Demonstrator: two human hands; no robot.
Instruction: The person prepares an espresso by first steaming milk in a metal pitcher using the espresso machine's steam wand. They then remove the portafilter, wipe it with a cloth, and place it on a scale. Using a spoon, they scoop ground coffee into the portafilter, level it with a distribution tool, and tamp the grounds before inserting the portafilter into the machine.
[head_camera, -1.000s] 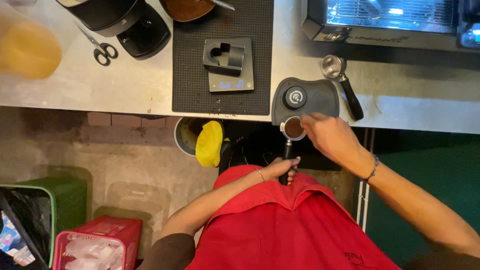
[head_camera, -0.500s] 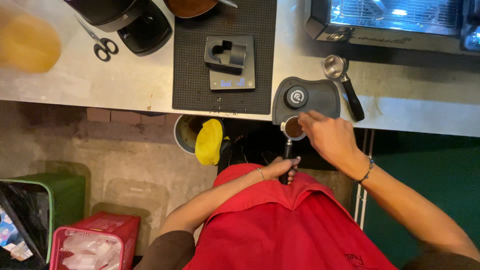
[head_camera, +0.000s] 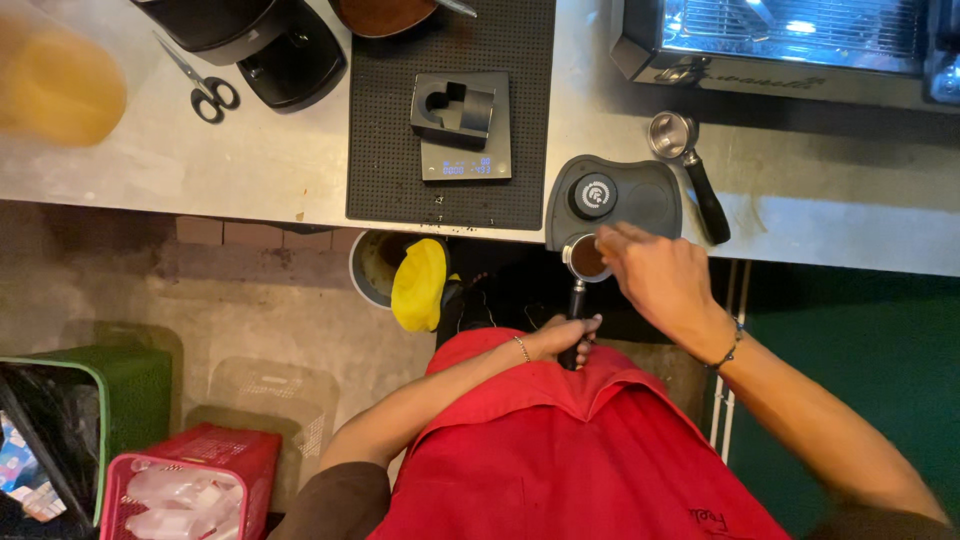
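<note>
Left hand (head_camera: 562, 338): grip clamped on coffee handle (head_camera: 573, 325), unchanged since 1 s ago.
Right hand (head_camera: 655, 280): fingers loosely apart, unmoved over its basket (head_camera: 585, 258), holding nothing.
Location: basket at bench (head_camera: 250, 170) edge, touching mat (head_camera: 640, 205).
Meaning: grounds likely still being levelled.

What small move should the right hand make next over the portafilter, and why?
Probably sweep its fingertips across the basket to level the grounds. The left hand grips the handle of the portafilter, whose basket, full of brown coffee, sits at the edge of the tamping mat, and the right hand rests at its rim.
</note>
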